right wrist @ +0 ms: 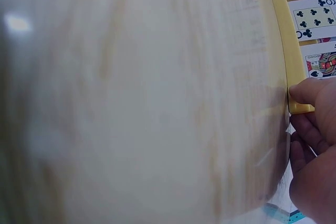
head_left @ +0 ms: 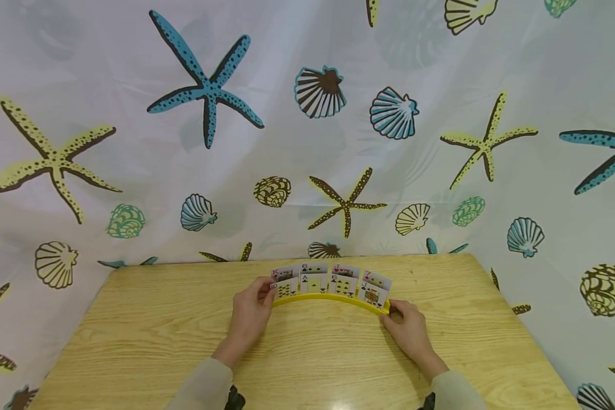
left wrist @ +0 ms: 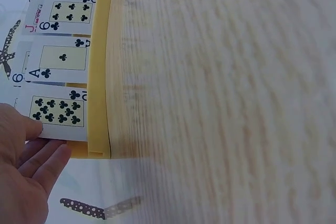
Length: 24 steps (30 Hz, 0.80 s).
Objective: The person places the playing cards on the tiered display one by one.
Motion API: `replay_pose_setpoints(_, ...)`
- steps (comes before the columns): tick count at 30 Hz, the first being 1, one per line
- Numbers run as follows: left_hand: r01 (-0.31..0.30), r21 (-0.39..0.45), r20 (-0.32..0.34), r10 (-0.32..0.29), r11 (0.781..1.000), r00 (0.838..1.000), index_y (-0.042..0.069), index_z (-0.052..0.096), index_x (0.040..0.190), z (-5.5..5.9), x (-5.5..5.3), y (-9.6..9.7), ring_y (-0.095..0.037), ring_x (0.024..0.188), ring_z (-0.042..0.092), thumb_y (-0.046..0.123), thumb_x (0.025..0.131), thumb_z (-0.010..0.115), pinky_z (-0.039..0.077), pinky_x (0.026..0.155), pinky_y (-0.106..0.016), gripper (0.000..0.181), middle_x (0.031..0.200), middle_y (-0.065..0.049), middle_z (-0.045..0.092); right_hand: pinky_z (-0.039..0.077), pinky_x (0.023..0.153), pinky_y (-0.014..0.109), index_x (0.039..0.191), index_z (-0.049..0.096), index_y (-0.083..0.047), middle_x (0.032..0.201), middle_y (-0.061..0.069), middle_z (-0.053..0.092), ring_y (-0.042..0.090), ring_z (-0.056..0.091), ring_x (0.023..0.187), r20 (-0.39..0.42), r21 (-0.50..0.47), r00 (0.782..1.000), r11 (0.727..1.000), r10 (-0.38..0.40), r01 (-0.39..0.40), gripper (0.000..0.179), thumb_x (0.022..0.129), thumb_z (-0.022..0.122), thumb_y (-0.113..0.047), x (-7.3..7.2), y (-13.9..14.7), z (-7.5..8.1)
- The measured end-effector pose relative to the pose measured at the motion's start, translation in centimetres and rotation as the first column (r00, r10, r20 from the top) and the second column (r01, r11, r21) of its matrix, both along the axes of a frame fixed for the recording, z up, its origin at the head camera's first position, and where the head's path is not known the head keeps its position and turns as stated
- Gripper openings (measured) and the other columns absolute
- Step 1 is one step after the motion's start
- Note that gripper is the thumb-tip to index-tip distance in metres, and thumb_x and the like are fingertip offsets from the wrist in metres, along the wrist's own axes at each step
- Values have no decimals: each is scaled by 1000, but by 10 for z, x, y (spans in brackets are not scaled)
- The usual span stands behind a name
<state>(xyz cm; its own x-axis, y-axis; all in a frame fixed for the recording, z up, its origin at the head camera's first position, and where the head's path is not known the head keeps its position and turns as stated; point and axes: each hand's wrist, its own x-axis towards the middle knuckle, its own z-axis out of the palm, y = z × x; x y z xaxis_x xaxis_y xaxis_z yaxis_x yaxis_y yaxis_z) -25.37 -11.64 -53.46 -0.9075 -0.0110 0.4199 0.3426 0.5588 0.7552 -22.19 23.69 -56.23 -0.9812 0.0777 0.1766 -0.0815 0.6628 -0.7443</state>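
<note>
A curved yellow playing card holder [head_left: 320, 296] stands on the table with two rows of cards in it. The front row shows a ten of clubs [left wrist: 58, 112], an ace of clubs [left wrist: 63, 59], a six of clubs [left wrist: 71, 13] and a jack [head_left: 373, 295]. At the holder's left end my left hand [head_left: 251, 310] pinches the ten of clubs by its outer edge, thumb in front and fingers behind. My right hand [head_left: 409, 330] grips the holder's right end, its thumb [right wrist: 304, 91] on the front of the yellow strip.
The wooden table [head_left: 328, 364] stretches in front of the holder and out to both sides. Behind it hangs a white cloth [head_left: 287, 154] printed with starfish and shells, which also falls along the table's sides.
</note>
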Motion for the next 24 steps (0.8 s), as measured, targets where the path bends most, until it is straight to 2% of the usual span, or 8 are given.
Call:
replay_pose_setpoints(10, -30, 14, 11, 29, 999, 1000, 3, 69, 121, 6, 9, -3, -30, 94, 79, 7, 98, 75, 66, 80, -40, 24, 102, -16, 78, 51, 107, 57, 130, 70, 3, 120, 16, 74, 35, 64, 118, -4, -3, 1000, 1000, 5, -5, 39, 95, 78, -11, 0, -1, 2)
replay_pose_setpoints(17, -44, -10, -17, 44, 999, 999, 3, 69, 120, 7, 12, -10, -31, 92, 79, 9, 97, 77, 66, 79, -40, 25, 100, -17, 78, 52, 106, 56, 131, 70, 2, 120, 16, 73, 34, 64, 117, 15, -9, 1000, 1000, 9, -9, 39, 95, 78, -12, -2, 2, 2)
replay_pose_setpoints(24, -60, -85, -47, 56, 995, 997, 4, 69, 122, 11, 13, -29, -31, 91, 79, 10, 98, 74, 66, 80, -44, 26, 99, -15, 78, 52, 107, 54, 138, 64, 3, 124, 16, 70, 33, 64, 119, 117, -1, 992, 999, 46, -46, 48, 93, 75, -8, 0, 16, 14)
